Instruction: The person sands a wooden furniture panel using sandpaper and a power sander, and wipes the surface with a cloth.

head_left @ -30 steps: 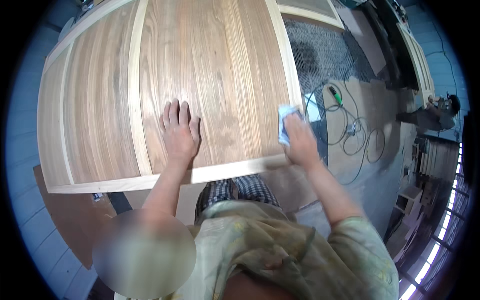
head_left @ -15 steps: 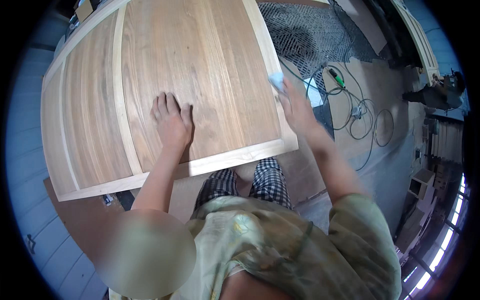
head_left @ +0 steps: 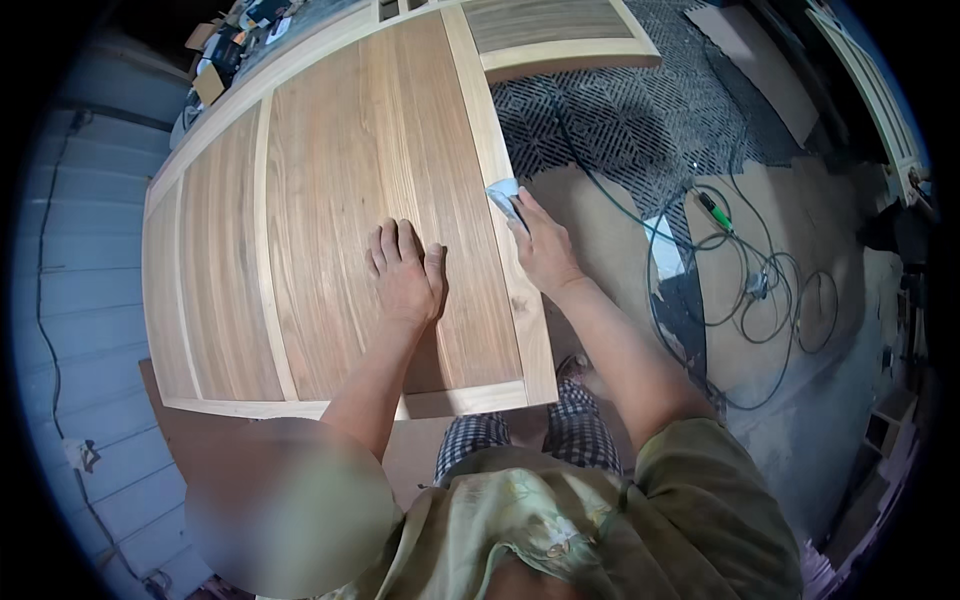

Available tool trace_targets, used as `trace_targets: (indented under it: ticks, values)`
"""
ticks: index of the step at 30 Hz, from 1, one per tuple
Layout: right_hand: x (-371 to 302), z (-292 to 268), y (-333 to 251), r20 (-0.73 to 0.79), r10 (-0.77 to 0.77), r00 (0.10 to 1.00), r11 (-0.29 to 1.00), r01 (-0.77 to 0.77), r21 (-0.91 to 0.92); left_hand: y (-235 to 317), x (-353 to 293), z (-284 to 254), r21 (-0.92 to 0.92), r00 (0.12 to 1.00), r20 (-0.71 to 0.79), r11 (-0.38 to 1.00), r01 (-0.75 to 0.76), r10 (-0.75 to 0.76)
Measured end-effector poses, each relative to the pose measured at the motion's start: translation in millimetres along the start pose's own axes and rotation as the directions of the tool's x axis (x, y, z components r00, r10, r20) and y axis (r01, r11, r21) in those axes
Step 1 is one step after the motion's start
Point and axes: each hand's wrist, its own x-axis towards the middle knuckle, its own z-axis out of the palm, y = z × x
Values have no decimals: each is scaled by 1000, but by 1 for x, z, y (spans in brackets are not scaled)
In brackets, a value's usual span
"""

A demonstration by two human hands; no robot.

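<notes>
A large wooden panel [head_left: 330, 230] lies in front of me, its brown boards framed by paler strips. My left hand [head_left: 408, 282] rests flat on its brown face, fingers stretched out, holding nothing. At the panel's right side, my right hand [head_left: 546, 248] grips a small folded light-blue sheet [head_left: 502, 194]. The sheet bends over the pale frame strip [head_left: 519, 295] and touches its outer edge. Whether it is cloth or abrasive paper cannot be made out.
A second framed wooden piece [head_left: 555, 28] adjoins at the far right. Dark patterned matting [head_left: 600, 120] covers the floor there. To the right lie a looped hose [head_left: 790, 290] with a green fitting [head_left: 714, 212] and a white sheet [head_left: 663, 246]. Boxes and tools [head_left: 215, 70] stand far left.
My view has shifted, showing more of the far end. My right hand has moved farther along the panel's right edge with the blue sheet. My left hand stays flat on the panel.
</notes>
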Motion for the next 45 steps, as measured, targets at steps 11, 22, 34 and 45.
trace_targets:
  ticks: [11, 22, 34, 45]
  values:
    - [32, 15, 16, -45, -155, 987, 988, 156, 17, 2, 56, 9, -20, 999, -22, 999, 37, -37]
    - [67, 10, 9, 78, -213, 974, 963, 223, -152, 5, 49, -4, -46, 997, 28, 997, 68, -67]
    - [97, -9, 12, 269, -409, 872, 861, 466, -201, 6, 55, -10, -52, 996, 15, 994, 92, -91]
    - [176, -18, 23, 329, -548, 769, 765, 620, -172, 4, 57, -5, -91, 989, -10, 985, 144, -145]
